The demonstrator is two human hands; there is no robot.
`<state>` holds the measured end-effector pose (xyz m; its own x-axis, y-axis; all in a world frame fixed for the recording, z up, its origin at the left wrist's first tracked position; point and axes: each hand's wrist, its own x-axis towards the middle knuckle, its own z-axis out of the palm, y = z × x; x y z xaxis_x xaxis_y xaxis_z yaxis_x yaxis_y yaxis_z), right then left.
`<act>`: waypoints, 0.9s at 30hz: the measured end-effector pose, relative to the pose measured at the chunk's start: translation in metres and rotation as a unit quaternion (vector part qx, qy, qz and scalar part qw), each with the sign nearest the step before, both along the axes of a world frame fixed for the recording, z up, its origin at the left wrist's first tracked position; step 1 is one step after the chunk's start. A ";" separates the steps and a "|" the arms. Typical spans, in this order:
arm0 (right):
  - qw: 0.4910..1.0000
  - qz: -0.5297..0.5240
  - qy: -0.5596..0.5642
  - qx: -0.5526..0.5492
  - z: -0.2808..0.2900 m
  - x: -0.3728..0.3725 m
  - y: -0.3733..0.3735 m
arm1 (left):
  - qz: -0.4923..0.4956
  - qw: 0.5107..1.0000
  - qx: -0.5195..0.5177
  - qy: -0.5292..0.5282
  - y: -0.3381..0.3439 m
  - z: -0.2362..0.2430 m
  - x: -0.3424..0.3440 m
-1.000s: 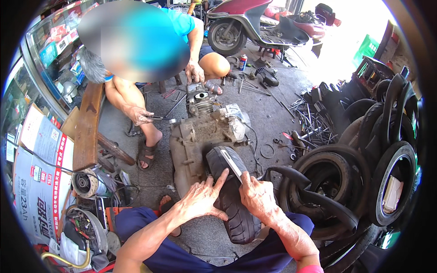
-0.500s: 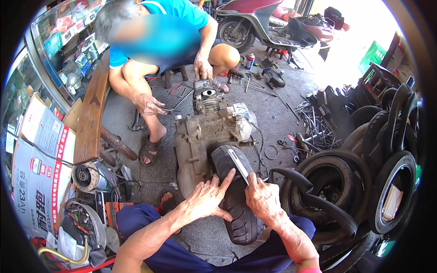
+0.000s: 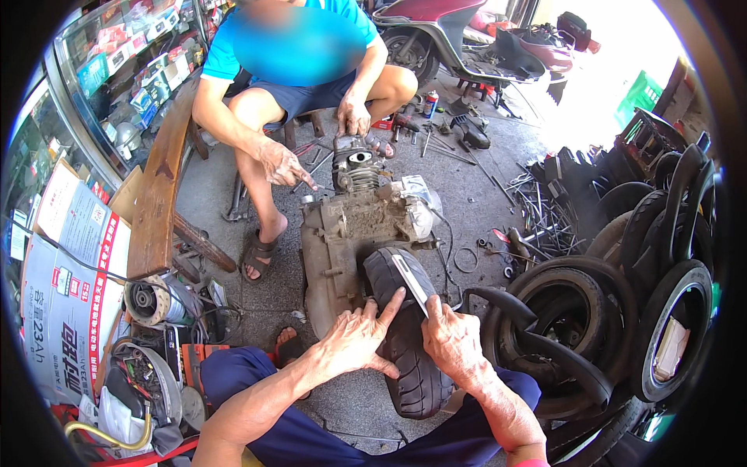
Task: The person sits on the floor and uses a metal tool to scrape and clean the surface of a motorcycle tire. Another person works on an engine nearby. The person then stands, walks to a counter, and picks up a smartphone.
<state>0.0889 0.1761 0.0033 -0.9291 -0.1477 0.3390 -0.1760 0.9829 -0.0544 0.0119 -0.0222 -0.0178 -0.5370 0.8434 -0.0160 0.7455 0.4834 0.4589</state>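
Observation:
A black tyre (image 3: pixel 408 366) stands upright between my knees, against a dirty engine (image 3: pixel 334 257). My left hand (image 3: pixel 354 342) is spread on the tyre's left side, index finger pointing up onto the tread, thumb stretched below. My right hand (image 3: pixel 451 346) grips a pale flat bar (image 3: pixel 408 276) lying along the top of the tread, fingers curled. A co-worker (image 3: pixel 284 54) in a blue shirt sits beyond the engine, one hand (image 3: pixel 354 117) on its top, the other hand (image 3: pixel 284 163) holding a thin tool at its left.
Piled tyres and tubes (image 3: pixel 564 303) stand on my right, behind them scattered rods (image 3: pixel 529 233) and tools. A wooden bench (image 3: pixel 152 226), cardboard box (image 3: pixel 66 303), wheel hub (image 3: pixel 144 303) and glass display case (image 3: pixel 117 93) line the left. A red scooter (image 3: pixel 436 23) stands at the back.
The co-worker has straightened and moved back, the tool hand shifting right toward the engine. My view has shifted slightly; my hands keep nearly the same hold on the tyre.

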 end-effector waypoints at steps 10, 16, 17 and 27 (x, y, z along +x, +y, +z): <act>1.000 -0.008 -0.013 0.007 0.001 0.000 -0.001 | 0.002 1.000 -0.011 0.003 0.001 0.005 0.000; 1.000 -0.007 -0.017 0.006 0.001 0.001 0.000 | 0.001 1.000 -0.008 0.018 0.001 0.002 0.000; 1.000 -0.007 -0.018 0.007 0.002 0.001 -0.001 | 0.000 1.000 -0.007 0.019 0.001 0.002 0.000; 1.000 -0.006 -0.015 0.009 0.002 0.001 -0.001 | 0.000 1.000 -0.009 0.014 0.001 0.002 0.000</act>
<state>0.0897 0.1754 0.0052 -0.9402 -0.1425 0.3092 -0.1632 0.9857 -0.0419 0.0120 -0.0216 -0.0160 -0.5372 0.8433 -0.0164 0.7584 0.4914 0.4282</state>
